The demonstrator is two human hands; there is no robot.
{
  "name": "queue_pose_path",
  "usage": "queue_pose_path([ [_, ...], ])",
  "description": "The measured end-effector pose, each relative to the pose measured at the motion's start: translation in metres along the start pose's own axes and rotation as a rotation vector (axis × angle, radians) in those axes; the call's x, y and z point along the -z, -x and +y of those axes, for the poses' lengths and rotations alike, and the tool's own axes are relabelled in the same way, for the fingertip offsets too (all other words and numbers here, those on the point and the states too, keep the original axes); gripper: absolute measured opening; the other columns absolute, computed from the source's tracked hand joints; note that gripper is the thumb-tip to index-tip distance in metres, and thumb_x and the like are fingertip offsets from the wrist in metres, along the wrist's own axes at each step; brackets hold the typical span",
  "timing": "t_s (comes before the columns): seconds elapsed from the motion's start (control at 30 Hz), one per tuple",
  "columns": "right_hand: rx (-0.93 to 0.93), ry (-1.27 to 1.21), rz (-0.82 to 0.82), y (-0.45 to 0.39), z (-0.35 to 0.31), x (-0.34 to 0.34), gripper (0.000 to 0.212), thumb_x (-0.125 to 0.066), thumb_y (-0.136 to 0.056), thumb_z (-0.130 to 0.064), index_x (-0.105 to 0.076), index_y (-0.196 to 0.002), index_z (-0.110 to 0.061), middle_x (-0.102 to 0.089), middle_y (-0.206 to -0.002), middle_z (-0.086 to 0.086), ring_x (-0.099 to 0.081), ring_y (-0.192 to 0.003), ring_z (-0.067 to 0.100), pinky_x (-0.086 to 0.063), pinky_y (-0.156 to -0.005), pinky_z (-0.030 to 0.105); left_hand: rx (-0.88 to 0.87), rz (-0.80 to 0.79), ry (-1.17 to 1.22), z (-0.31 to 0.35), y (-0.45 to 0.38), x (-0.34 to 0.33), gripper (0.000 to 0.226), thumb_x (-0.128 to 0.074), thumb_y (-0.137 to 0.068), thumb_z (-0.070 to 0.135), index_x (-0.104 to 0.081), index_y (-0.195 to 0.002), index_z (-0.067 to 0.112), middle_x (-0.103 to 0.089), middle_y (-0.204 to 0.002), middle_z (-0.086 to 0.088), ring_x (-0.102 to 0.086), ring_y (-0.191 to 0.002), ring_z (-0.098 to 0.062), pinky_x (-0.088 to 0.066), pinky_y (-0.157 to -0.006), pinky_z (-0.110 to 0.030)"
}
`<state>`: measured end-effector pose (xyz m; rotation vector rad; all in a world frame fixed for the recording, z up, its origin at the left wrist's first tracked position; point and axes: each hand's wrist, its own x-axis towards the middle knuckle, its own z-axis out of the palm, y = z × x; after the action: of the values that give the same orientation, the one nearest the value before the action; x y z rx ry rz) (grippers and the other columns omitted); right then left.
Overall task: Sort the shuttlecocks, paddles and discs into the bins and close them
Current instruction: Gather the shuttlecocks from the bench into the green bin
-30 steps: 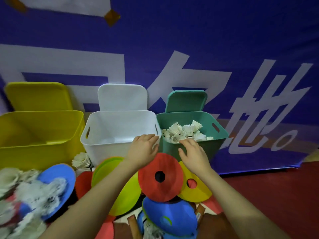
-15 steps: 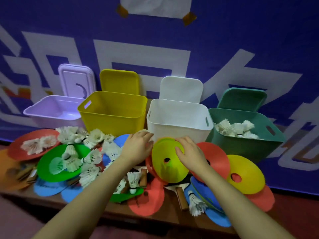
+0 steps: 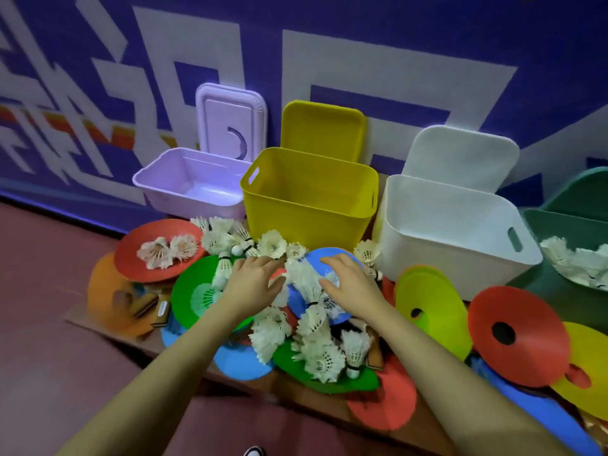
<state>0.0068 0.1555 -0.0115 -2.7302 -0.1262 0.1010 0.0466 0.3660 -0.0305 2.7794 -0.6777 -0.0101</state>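
Observation:
A heap of white shuttlecocks (image 3: 306, 284) lies on coloured discs in front of the bins. My left hand (image 3: 251, 284) rests over the pile's left side, fingers spread, and my right hand (image 3: 350, 284) lies on the blue disc (image 3: 316, 258) among the feathers. Neither hand clearly grips anything. Behind stand a lilac bin (image 3: 184, 192), a yellow bin (image 3: 306, 205), a white bin (image 3: 454, 235) and a green bin (image 3: 559, 225) holding shuttlecocks, all with lids up. A wooden paddle handle (image 3: 373, 350) pokes out of the pile.
Discs lie all over the low board: red (image 3: 516, 337), lime (image 3: 431, 304), green (image 3: 194, 291), orange (image 3: 108, 291) and yellow (image 3: 589, 373). More paddles (image 3: 151, 307) sit at the left. A blue banner wall (image 3: 329, 60) stands behind; reddish floor (image 3: 49, 324) lies at the left.
The view has swung left from the green bin towards the lilac and yellow bins. Both hands have moved left off the lime disc onto the shuttlecock pile.

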Motion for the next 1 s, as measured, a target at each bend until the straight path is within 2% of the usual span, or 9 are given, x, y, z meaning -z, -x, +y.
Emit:
queue_pose_path([
  [0.1,-0.054,0.042,-0.078,-0.029,-0.012,-0.019,0.053,-0.046,-0.096,-0.038,-0.030,-0.144,-0.024,-0.037,-0.142,0.002,-0.038,-0.128,0.026,-0.030,-0.105,0.041,-0.068,-0.049,-0.006,-0.031,-0.009,-0.009,0.079,-0.010,-0.077,0.066,-0.050,-0.132,0.025,-0.055,-0.128,0.003,-0.046,-0.116,-0.023,-0.025,-0.091,-0.035],
  [0.23,-0.134,0.124,-0.149,-0.055,-0.014,-0.041,0.058,-0.046,-0.095,-0.043,-0.023,-0.147,-0.029,-0.032,-0.146,0.003,-0.034,-0.131,0.028,-0.023,-0.106,0.042,-0.145,-0.155,0.020,-0.055,-0.021,-0.023,0.083,-0.008,-0.074,0.068,-0.044,-0.136,0.027,-0.054,-0.128,0.004,-0.044,-0.116,-0.021,-0.023,-0.094,-0.036],
  [0.33,-0.173,0.154,-0.187,-0.064,-0.010,-0.056,0.058,-0.043,-0.095,-0.047,-0.019,-0.147,-0.036,-0.025,-0.152,0.002,-0.029,-0.133,0.027,-0.019,-0.107,0.041,-0.156,-0.221,0.079,-0.058,-0.027,-0.034,0.071,-0.019,-0.083,0.068,-0.043,-0.136,0.028,-0.052,-0.130,0.005,-0.043,-0.118,-0.018,-0.021,-0.096,-0.035],
  [0.4,-0.147,0.159,-0.207,-0.068,-0.010,-0.063,0.056,-0.041,-0.096,-0.045,-0.017,-0.147,-0.040,-0.014,-0.156,-0.003,-0.021,-0.138,0.024,-0.014,-0.108,0.041,-0.184,-0.224,0.119,-0.056,-0.031,-0.040,0.058,-0.027,-0.089,0.059,-0.043,-0.136,0.030,-0.051,-0.132,0.006,-0.043,-0.119,-0.018,-0.021,-0.096,-0.034],
  [0.5,-0.073,0.184,-0.205,-0.075,-0.012,-0.066,0.048,-0.041,-0.098,-0.038,-0.026,-0.144,-0.040,-0.010,-0.157,-0.008,-0.017,-0.139,0.020,-0.009,-0.110,0.040,-0.270,-0.243,0.168,-0.057,-0.034,-0.042,0.040,-0.036,-0.096,0.046,-0.050,-0.131,0.031,-0.051,-0.131,0.008,-0.044,-0.117,-0.017,-0.023,-0.095,-0.035],
  [0.63,-0.044,0.205,-0.072,-0.082,-0.010,-0.067,0.029,-0.046,-0.096,-0.033,-0.049,-0.125,-0.029,-0.043,-0.140,-0.009,-0.037,-0.127,0.015,-0.007,-0.103,0.034,-0.306,-0.237,0.172,-0.068,-0.031,-0.046,0.034,-0.041,-0.097,0.041,-0.056,-0.122,0.023,-0.055,-0.124,0.006,-0.048,-0.113,-0.015,-0.023,-0.089,-0.030],
  [0.8,-0.023,0.161,0.116,-0.076,-0.008,-0.065,0.017,-0.051,-0.094,-0.034,-0.060,-0.106,-0.024,-0.059,-0.117,-0.012,-0.048,-0.112,0.014,-0.008,-0.098,0.032,-0.320,-0.167,0.269,-0.068,-0.030,-0.044,0.063,-0.030,-0.083,0.066,-0.061,-0.112,0.020,-0.060,-0.119,0.007,-0.053,-0.110,-0.011,-0.021,-0.084,-0.023],
  [0.9,-0.051,0.090,0.252,-0.066,-0.007,-0.061,0.013,-0.056,-0.092,-0.031,-0.062,-0.099,-0.022,-0.062,-0.105,-0.012,-0.051,-0.106,0.016,-0.011,-0.095,0.031,-0.307,-0.173,0.296,-0.058,-0.032,-0.044,0.058,-0.055,-0.080,0.063,-0.058,-0.117,0.019,-0.057,-0.126,0.005,-0.051,-0.115,-0.013,-0.027,-0.095,-0.027],
  [1.0,-0.097,0.003,0.376,-0.056,-0.003,-0.056,0.008,-0.061,-0.089,-0.027,-0.064,-0.093,-0.022,-0.063,-0.098,-0.011,-0.053,-0.104,0.016,-0.011,-0.092,0.029,-0.273,-0.191,0.313,-0.046,-0.029,-0.045,0.049,-0.065,-0.082,0.048,-0.052,-0.119,0.018,-0.056,-0.123,0.004,-0.052,-0.112,-0.017,-0.028,-0.097,-0.028],
])
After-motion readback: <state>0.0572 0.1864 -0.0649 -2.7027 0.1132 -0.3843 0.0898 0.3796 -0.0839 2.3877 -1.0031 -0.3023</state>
